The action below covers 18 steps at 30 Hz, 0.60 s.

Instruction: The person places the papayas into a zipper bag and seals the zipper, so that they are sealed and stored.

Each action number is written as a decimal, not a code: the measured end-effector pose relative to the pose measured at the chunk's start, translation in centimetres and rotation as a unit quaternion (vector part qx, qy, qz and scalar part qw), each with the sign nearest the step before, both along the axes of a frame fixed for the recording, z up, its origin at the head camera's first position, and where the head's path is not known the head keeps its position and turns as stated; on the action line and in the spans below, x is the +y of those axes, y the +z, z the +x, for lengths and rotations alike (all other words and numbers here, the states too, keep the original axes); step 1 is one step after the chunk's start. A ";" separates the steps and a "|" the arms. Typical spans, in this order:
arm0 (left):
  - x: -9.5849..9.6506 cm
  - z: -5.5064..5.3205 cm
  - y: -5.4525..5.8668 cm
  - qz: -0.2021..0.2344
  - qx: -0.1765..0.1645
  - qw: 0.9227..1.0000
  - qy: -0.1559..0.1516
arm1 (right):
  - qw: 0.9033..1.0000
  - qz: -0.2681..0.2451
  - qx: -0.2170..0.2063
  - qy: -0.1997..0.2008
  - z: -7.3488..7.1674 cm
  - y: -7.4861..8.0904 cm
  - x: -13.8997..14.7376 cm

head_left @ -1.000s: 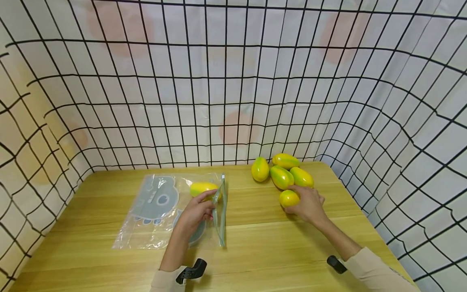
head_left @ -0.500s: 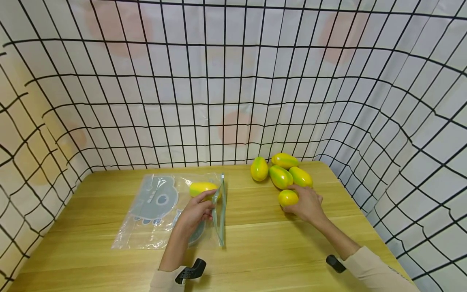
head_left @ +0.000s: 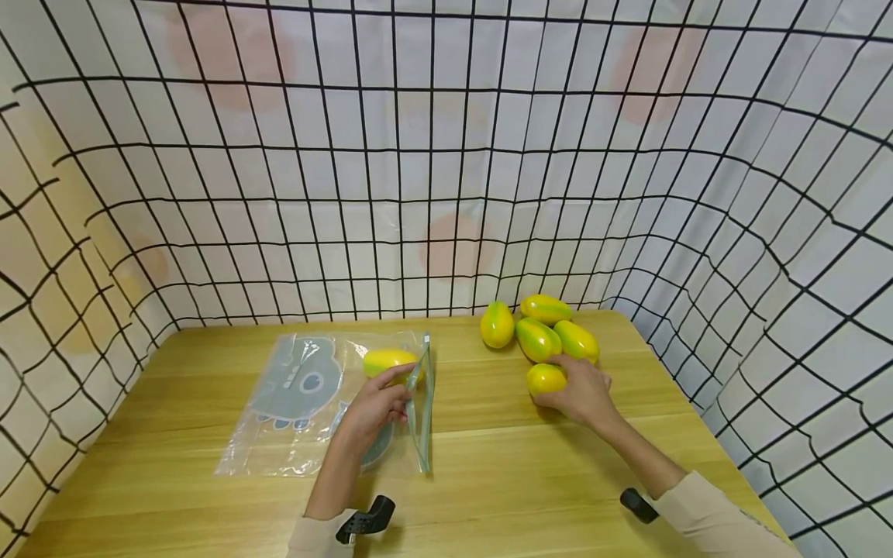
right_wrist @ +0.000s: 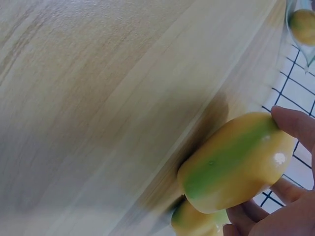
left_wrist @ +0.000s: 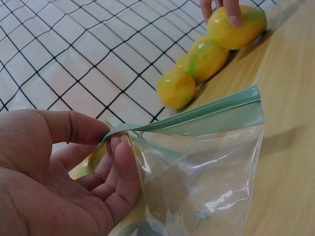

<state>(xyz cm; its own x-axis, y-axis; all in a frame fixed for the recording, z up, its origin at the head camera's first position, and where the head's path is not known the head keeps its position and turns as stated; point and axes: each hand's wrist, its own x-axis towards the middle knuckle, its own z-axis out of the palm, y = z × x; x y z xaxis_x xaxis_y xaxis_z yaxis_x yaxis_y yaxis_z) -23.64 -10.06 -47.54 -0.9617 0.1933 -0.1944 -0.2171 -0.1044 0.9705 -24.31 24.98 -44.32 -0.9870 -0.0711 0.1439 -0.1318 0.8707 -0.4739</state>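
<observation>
My left hand (head_left: pixel 373 411) pinches the green zip edge (left_wrist: pixel 216 114) of a clear plastic zip bag (head_left: pixel 307 384) between thumb and fingers. The bag lies flat on the table with a grey-blue cartoon print, and its mouth gapes toward the right. Inside it, near the mouth, is one yellow-green mango (head_left: pixel 386 361), partly covered by my left fingers. My right hand (head_left: pixel 586 394) grips another mango (head_left: pixel 544 380), yellow with a green stripe (right_wrist: pixel 231 160), its thumb and fingers on opposite sides. Whether this mango touches the table is unclear.
Several more mangoes lie beyond my right hand, among them an upright-looking one (head_left: pixel 498 325) and one close to my fingers (head_left: pixel 577 341). A black-grid, white cloth wall (head_left: pixel 446 178) encloses the wooden table (head_left: pixel 488 488) at the back and sides.
My right hand has shifted slightly left with the mango in its grip. The left hand and the bag stay where they were.
</observation>
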 end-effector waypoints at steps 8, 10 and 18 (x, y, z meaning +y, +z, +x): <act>0.0 -0.1 -0.1 -0.002 0.000 1.000 -0.001 | 1.000 -0.013 -0.008 0.003 0.0 -0.3 -0.2; 0.0 -0.1 -0.2 -0.001 -0.001 1.000 -0.001 | 1.000 -0.016 -0.010 0.005 -0.1 -0.5 -0.2; 0.0 -0.1 -0.2 0.000 0.000 1.000 -0.002 | 1.000 -0.013 -0.012 0.018 0.0 -0.6 0.0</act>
<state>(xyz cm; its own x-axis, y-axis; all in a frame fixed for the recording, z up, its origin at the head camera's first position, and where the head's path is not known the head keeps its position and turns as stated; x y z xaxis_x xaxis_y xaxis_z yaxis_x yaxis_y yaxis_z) -23.77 -10.08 -47.70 -0.9611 0.1972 -0.1935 -0.2166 -0.1032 0.9708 -24.34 25.01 -44.91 -0.9872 -0.1026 0.1219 -0.1504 0.8527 -0.5003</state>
